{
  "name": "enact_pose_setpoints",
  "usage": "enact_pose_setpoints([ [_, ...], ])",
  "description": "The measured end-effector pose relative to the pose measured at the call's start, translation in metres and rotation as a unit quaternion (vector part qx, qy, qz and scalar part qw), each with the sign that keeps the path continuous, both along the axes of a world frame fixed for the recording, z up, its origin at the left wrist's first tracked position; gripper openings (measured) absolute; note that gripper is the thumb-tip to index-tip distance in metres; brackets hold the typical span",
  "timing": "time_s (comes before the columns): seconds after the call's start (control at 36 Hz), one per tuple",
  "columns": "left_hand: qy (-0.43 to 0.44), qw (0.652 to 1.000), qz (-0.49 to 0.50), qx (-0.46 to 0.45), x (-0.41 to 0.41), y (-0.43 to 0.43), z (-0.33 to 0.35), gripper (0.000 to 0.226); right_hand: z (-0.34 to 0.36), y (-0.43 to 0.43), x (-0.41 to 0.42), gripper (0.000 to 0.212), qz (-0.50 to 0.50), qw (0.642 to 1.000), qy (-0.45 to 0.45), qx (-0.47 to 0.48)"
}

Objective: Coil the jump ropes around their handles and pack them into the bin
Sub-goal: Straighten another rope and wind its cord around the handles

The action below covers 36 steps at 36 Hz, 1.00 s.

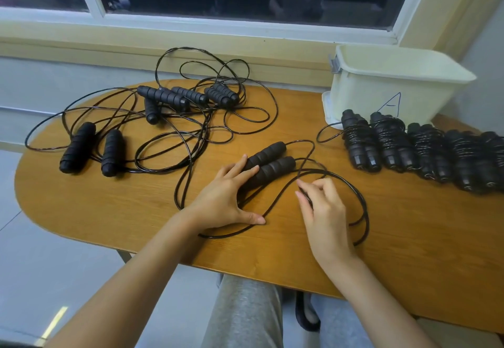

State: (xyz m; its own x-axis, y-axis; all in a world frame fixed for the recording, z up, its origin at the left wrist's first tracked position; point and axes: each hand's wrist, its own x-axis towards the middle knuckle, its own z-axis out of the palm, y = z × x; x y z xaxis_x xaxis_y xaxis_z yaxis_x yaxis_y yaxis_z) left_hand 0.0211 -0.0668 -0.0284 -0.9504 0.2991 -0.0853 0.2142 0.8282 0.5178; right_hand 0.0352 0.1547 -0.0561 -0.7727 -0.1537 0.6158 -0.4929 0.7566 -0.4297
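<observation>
Pinning paired foam handles [268, 164] near table [109, 211] front edge, left hand [227, 200] was laid flat, fingers straight; cord [354, 191] was pinched by right hand [324, 211]. Cord judged light, springy; handles judged best hold.

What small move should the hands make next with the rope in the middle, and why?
Probably the left hand should close around the paired handles and lift them, since it only lies flat on them, while the right hand pinches the loose cord, ready to wind.
</observation>
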Motion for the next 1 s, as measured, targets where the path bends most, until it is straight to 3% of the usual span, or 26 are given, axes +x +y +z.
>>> enact_pose_setpoints([
  [0.22,0.002,1.000,-0.002,0.003,-0.001,-0.001,-0.004,0.113,-0.004,0.029,-0.002,0.032,-0.094,0.986,-0.118,0.076],
  [0.33,0.002,1.000,-0.004,0.005,-0.002,-0.002,-0.004,0.114,0.005,0.027,0.001,0.047,-0.124,0.977,-0.169,0.048],
  [0.56,0.005,1.000,-0.004,0.003,-0.003,-0.003,-0.007,0.114,0.021,0.013,0.004,0.072,-0.101,0.985,-0.137,-0.009],
  [0.64,0.005,1.000,-0.004,0.005,-0.003,-0.003,-0.007,0.114,0.028,0.002,0.009,0.070,-0.081,0.988,-0.126,-0.023],
  [0.69,0.007,1.000,-0.003,0.004,-0.003,-0.003,-0.007,0.114,0.027,-0.006,0.010,0.068,-0.082,0.987,-0.141,-0.007],
  [0.78,0.010,1.000,-0.003,0.009,-0.003,-0.002,-0.008,0.113,0.017,-0.013,0.012,0.081,-0.072,0.988,-0.128,0.044],
  [0.89,0.009,1.000,-0.004,0.016,-0.005,-0.004,-0.008,0.105,0.013,-0.012,0.014,0.074,-0.089,0.987,-0.113,0.076],
  [1.0,0.046,0.998,0.036,0.020,-0.013,0.001,-0.004,0.065,0.020,0.021,0.002,0.046,-0.103,0.988,-0.059,0.097],
])
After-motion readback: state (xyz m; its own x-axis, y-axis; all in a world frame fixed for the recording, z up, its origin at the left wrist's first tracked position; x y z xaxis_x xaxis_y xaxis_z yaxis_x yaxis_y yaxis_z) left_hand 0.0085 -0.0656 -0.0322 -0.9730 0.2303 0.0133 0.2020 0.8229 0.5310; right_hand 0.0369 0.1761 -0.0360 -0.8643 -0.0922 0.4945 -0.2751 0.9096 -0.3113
